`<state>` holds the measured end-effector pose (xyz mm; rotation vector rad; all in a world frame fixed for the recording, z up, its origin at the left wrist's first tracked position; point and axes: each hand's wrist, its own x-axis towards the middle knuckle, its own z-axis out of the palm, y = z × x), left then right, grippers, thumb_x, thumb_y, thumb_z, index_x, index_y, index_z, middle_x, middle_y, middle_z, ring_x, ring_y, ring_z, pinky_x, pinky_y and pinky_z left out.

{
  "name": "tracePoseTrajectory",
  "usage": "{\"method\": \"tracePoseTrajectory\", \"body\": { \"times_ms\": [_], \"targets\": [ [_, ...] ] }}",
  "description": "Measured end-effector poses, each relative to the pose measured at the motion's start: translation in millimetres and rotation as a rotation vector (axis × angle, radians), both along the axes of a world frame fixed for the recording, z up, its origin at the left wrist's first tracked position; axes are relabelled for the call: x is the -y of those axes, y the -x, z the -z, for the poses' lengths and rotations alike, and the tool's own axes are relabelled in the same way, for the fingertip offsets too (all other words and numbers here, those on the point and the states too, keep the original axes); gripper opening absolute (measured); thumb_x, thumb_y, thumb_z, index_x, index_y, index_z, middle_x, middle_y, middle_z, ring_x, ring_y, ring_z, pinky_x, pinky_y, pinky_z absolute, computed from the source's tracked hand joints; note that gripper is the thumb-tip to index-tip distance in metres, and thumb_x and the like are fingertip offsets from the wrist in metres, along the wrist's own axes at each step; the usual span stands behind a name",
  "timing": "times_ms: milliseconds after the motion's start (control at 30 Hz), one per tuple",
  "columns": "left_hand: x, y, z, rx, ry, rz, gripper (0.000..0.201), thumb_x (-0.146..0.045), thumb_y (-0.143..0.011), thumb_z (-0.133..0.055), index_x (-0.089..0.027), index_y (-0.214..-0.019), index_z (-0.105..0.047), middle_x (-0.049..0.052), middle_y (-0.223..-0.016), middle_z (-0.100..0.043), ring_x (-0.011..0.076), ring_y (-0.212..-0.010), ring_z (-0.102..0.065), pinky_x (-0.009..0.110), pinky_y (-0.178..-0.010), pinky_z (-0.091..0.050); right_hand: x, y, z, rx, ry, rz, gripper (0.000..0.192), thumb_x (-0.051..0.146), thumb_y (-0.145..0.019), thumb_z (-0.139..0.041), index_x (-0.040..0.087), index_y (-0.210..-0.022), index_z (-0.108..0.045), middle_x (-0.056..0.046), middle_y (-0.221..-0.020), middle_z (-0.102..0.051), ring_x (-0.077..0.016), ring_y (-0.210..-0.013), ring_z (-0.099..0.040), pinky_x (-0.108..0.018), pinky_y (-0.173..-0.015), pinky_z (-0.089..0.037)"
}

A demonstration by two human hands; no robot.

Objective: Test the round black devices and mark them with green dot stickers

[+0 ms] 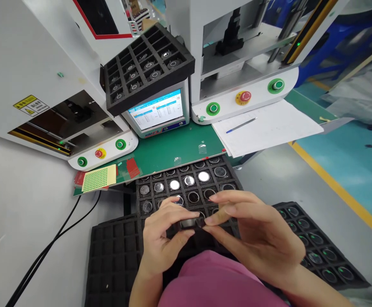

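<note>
Between my two hands, low over a black foam tray, is a small round watch-like part with a silvery side and a dark edge. My left hand is closed on it, thumb below and index finger above. From the other side, my right hand pinches its dark right edge between thumb and fingertips; the remaining fingers are curled loosely. The fingers hide much of the part. Several round pieces, some with bright mirror-like faces and some dark, sit in the tray's compartments.
A green bench holds a screen beneath a tilted foam tray. Two white machines with buttons flank it. Papers carry a pen. More foam trays lie at lower left and lower right.
</note>
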<state>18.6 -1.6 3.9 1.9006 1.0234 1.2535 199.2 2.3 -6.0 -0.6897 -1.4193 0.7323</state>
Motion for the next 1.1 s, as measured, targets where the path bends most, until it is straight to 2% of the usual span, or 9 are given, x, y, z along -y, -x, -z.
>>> {"method": "tracePoseTrajectory", "body": {
  "times_ms": [200, 333, 433, 567, 633, 733, 800, 900, 1100],
  "targets": [
    [0.3, 2.6, 0.5, -0.002, 0.003, 0.011, 0.017, -0.023, -0.088, -0.066, -0.022, -0.105, -0.070, 0.002, -0.086, -0.075, 0.0141, -0.074, -0.068, 0.041, -0.097, -0.050, -1.1, -2.2, -4.9, 0.110, -0.004, -0.035, 0.044, -0.006, -0.076, -0.063, 0.026, -0.106, -0.058, -0.002, -0.087, -0.067, -0.0186, -0.089, -0.070, -0.031, -0.076, -0.063],
    [5.0, 0.0, 4.3, -0.005, -0.043, -0.039, 0.019, -0.024, -0.089, -0.065, -0.022, -0.106, -0.070, 0.002, -0.085, -0.075, 0.0145, -0.074, -0.067, 0.043, -0.098, -0.049, 0.0, -1.9, -7.4, 0.161, -0.023, -0.073, 0.040, -0.008, -0.079, -0.057, 0.023, -0.103, -0.054, -0.005, -0.107, -0.059, -0.0110, -0.073, -0.070, -0.027, -0.072, -0.063],
    [10.6, -4.6, 8.7, -0.040, -0.112, -0.121, 0.021, -0.021, -0.089, -0.063, -0.022, -0.110, -0.068, 0.002, -0.088, -0.075, 0.0152, -0.076, -0.068, 0.046, -0.102, -0.045, 1.8, -1.2, -7.2, 0.225, -0.052, -0.036, 0.039, -0.009, -0.079, -0.053, 0.023, -0.100, -0.053, -0.007, -0.113, -0.056, -0.0098, -0.071, -0.068, -0.026, -0.066, -0.063],
    [14.8, -9.3, 12.2, -0.098, -0.204, -0.215, 0.024, -0.019, -0.089, -0.062, -0.021, -0.112, -0.066, 0.002, -0.091, -0.076, 0.0160, -0.079, -0.069, 0.048, -0.107, -0.039, 4.7, 3.2, -4.1, 0.232, -0.076, 0.054, 0.038, -0.008, -0.079, -0.052, 0.026, -0.097, -0.051, -0.005, -0.107, -0.056, -0.0111, -0.072, -0.068, -0.027, -0.061, -0.064],
    [14.3, -9.7, 12.6, -0.093, -0.221, -0.211, 0.023, -0.020, -0.090, -0.061, -0.021, -0.113, -0.066, 0.003, -0.090, -0.076, 0.0158, -0.077, -0.069, 0.048, -0.107, -0.040, 5.5, 6.2, -2.2, 0.187, -0.080, 0.092, 0.038, -0.008, -0.078, -0.055, 0.025, -0.096, -0.050, -0.004, -0.105, -0.054, -0.0094, -0.069, -0.067, -0.025, -0.061, -0.064],
    [12.5, -8.3, 13.4, -0.057, -0.221, -0.181, 0.023, -0.020, -0.090, -0.060, -0.022, -0.113, -0.066, 0.003, -0.090, -0.076, 0.0153, -0.076, -0.068, 0.048, -0.106, -0.041, 5.2, 8.8, -0.9, 0.121, -0.075, 0.179, 0.039, -0.007, -0.075, -0.062, 0.024, -0.095, -0.050, -0.004, -0.110, -0.052, -0.0099, -0.075, -0.069, -0.024, -0.068, -0.064],
    [11.8, -7.0, 14.7, -0.034, -0.209, -0.178, 0.023, -0.021, -0.090, -0.061, -0.023, -0.112, -0.066, 0.003, -0.090, -0.076, 0.0158, -0.076, -0.068, 0.050, -0.105, -0.042, 4.5, 8.4, -1.6, 0.119, -0.050, 0.152, 0.041, -0.005, -0.075, -0.065, 0.025, -0.098, -0.050, -0.005, -0.111, -0.056, -0.0136, -0.081, -0.071, -0.028, -0.074, -0.065],
    [11.7, -5.8, 17.2, -0.010, -0.182, -0.178, 0.021, -0.023, -0.090, -0.062, -0.024, -0.110, -0.067, 0.003, -0.089, -0.076, 0.0162, -0.075, -0.068, 0.052, -0.103, -0.044, 3.6, 5.3, -4.3, 0.154, -0.029, 0.039, 0.045, -0.006, -0.077, -0.062, 0.027, -0.103, -0.050, -0.003, -0.103, -0.065, -0.0166, -0.080, -0.073, -0.032, -0.075, -0.066],
    [11.0, -7.3, 19.0, -0.002, -0.188, -0.187, 0.021, -0.022, -0.089, -0.062, -0.023, -0.110, -0.067, 0.002, -0.089, -0.076, 0.0155, -0.074, -0.068, 0.050, -0.102, -0.046, 3.0, 1.8, -5.2, 0.200, -0.127, 0.094, 0.042, -0.006, -0.073, -0.065, 0.025, -0.099, -0.056, -0.002, -0.093, -0.070, -0.0161, -0.077, -0.073, -0.029, -0.071, -0.064]
  ]
}}
